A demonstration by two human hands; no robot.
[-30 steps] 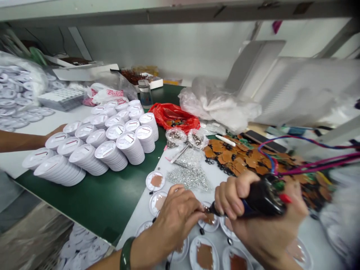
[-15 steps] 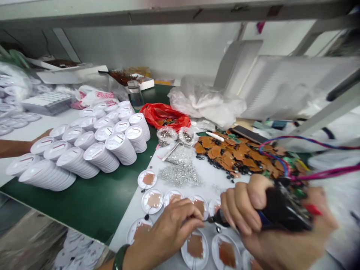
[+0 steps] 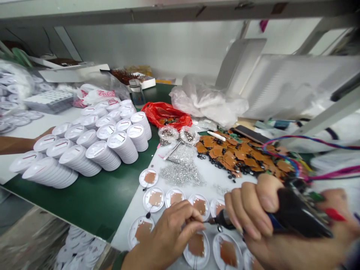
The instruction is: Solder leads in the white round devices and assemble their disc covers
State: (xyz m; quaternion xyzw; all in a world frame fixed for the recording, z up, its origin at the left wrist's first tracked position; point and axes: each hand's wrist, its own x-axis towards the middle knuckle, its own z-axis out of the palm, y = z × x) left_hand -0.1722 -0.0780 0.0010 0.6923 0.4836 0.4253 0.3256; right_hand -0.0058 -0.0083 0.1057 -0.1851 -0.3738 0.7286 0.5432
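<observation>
My right hand (image 3: 253,213) grips a black electric screwdriver (image 3: 298,215) with coloured wires (image 3: 284,157) trailing from its rear. Its tip (image 3: 215,221) points left, just above a white round disc holding a brown circuit board (image 3: 196,245). My left hand (image 3: 171,234) is pinched closed at the screwdriver tip, fingers pressed together on something too small to name. Several more white discs with brown boards (image 3: 153,198) lie around both hands on the white sheet (image 3: 208,176).
A heap of tiny silver screws (image 3: 181,172) and a pile of loose brown boards (image 3: 239,155) lie beyond my hands. Stacks of white round covers (image 3: 112,144) fill the green mat (image 3: 92,198) on the left. Another person's forearm (image 3: 17,144) reaches in from the far left. A red bag (image 3: 165,114) sits behind.
The view has shifted, so my hands sit lower and further right in the picture. The screwdriver tip has moved from one disc to another nearer the front edge.
</observation>
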